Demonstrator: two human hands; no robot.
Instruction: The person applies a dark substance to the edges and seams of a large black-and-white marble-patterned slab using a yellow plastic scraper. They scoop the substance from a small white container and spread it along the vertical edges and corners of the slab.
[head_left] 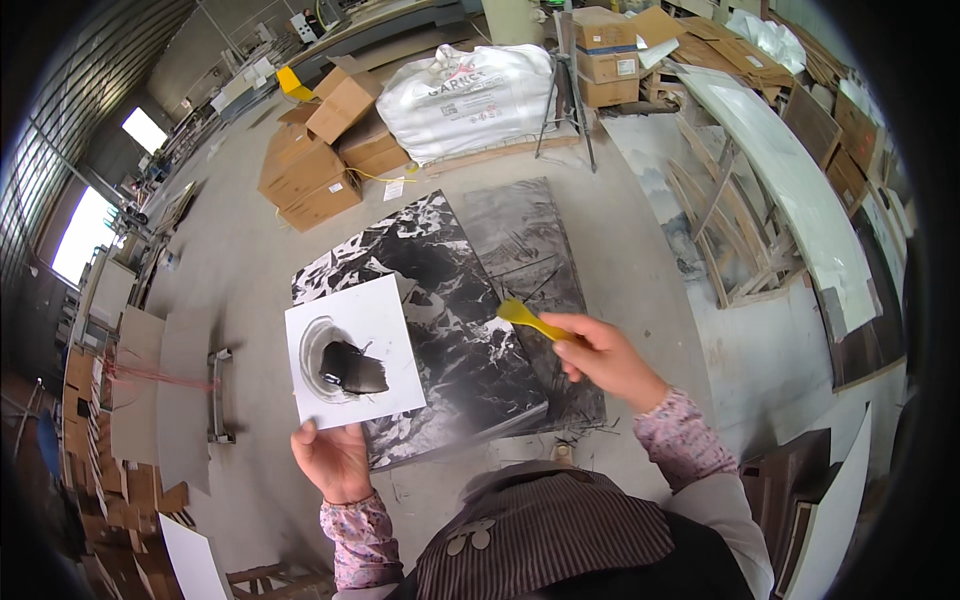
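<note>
My left hand (334, 462) grips a white square board (390, 330) by its near edge, thumb on top. On the board lies a thick smear of black paste (360, 372) with a grey ring around it. In my right hand (608, 358) is a yellow putty knife (540, 322), held by its handle with the wide end pointing left. Below both hands lies a black-and-white marbled slab (450, 290), partly covered by the board. The putty knife's wide end is over the slab's right edge; whether it touches cannot be told.
A dusty grey panel (515, 225) with dark strips lies beyond and right of the slab. Cardboard boxes (310, 175) and a big white sack (465, 110) stand ahead, beside a metal stand (575, 90). Wooden frames (735, 220) and a long pale panel (790, 170) are at right.
</note>
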